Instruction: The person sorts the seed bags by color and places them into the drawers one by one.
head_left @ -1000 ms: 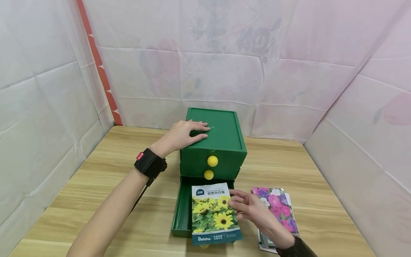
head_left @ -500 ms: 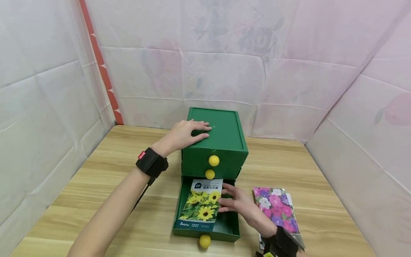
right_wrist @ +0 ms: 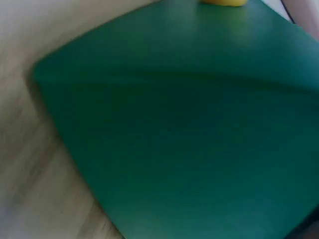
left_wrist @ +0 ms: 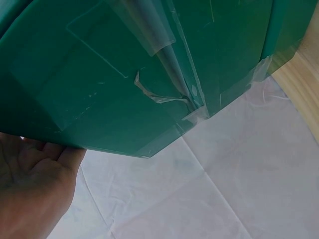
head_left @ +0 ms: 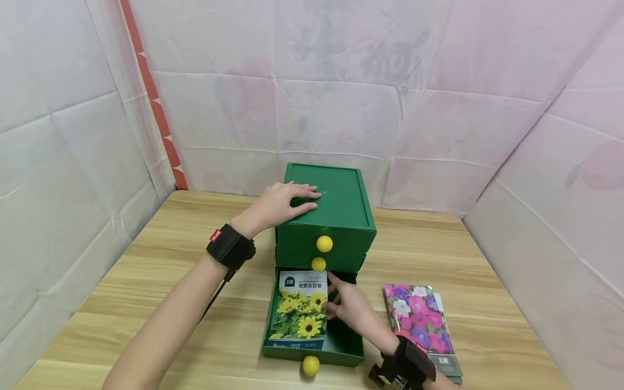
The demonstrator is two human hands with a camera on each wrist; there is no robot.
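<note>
A small green drawer cabinet [head_left: 341, 214] stands mid-table with yellow ball knobs [head_left: 324, 243]. Its bottom drawer [head_left: 341, 355] is pulled out toward me. A sunflower seed packet [head_left: 297, 311] lies inside the drawer, against its left side. My right hand [head_left: 343, 303] is in the drawer and holds the packet by its right edge. My left hand [head_left: 287, 203] rests flat on the cabinet's top, fingers straight. The left wrist view shows the cabinet's taped green side [left_wrist: 149, 74] and my palm [left_wrist: 30, 189]. In the right wrist view there is only blurred green surface [right_wrist: 189, 129].
A stack of seed packets [head_left: 419, 317], a pink and purple flower packet on top, lies on the wooden table [head_left: 146, 281] right of the drawer. White sheeted walls enclose the table on three sides. The drawer's yellow knob [head_left: 311, 365] sticks out near the front edge.
My right hand has carried the sunflower packet from above the drawer's front down into the drawer and toward its left side. The left hand has stayed on the cabinet top.
</note>
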